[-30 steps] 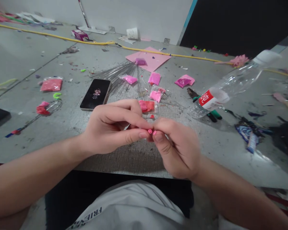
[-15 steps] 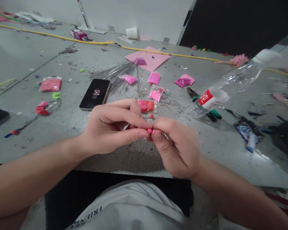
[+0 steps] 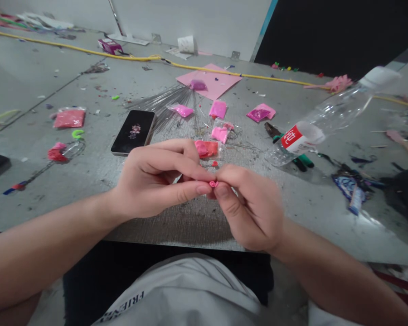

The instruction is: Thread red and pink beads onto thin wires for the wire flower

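Between the fingertips of both hands sits a tiny pink clay rosette (image 3: pixel 213 184), curled at its middle. My left hand (image 3: pixel 163 179) pinches its left side with thumb and forefinger. The thumb and forefinger of my right hand (image 3: pixel 250 203) close on its right side, where a small flap of pink clay shows. Just beyond the fingers lies an opened packet of pink and orange clay (image 3: pixel 206 149), with a small red clay bit (image 3: pixel 215 163) near it. Most of the rosette's underside is hidden by the fingers.
A phone (image 3: pixel 133 132) lies left of centre, by a fan of thin wires (image 3: pixel 163 102). Several clay packets (image 3: pixel 218 109) are scattered behind the hands. At right, a clear bottle (image 3: pixel 340 111) leans over pliers (image 3: pixel 302 160). A yellow cable (image 3: pixel 197 65) crosses the back.
The right fingertips have moved slightly left, bringing the pink flap against the curled rosette. The left hand keeps its pinch; the view has shifted very slightly.
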{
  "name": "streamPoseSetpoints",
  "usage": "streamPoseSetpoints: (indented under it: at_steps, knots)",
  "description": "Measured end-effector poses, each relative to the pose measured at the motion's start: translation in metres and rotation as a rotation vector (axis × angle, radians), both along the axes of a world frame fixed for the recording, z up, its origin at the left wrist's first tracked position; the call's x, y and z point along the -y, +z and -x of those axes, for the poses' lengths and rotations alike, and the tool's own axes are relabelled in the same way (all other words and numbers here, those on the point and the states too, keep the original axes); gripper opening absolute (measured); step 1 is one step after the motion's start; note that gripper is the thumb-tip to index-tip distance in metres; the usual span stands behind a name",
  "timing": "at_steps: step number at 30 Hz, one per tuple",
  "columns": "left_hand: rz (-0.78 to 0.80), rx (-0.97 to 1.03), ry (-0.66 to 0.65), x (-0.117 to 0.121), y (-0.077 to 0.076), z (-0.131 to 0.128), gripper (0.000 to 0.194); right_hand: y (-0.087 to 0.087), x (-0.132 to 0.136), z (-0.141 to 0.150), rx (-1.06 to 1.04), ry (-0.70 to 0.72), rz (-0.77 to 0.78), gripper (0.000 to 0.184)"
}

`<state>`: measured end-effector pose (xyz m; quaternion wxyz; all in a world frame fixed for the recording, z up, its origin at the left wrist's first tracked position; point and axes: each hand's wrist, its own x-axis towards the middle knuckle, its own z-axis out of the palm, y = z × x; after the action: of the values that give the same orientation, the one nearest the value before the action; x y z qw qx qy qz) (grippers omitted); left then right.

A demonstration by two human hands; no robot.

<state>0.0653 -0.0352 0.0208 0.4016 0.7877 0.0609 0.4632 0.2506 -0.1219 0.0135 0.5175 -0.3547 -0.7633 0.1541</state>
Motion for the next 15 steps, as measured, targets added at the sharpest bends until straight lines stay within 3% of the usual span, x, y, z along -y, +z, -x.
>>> streamPoseSetpoints:
  at_steps: [15]
  knots:
    - [-0.01,-0.05,0.007,0.0011,0.0027,0.004,0.018,0.0023,-0.0004,0.0,0.022,-0.037,-0.009,0.011]
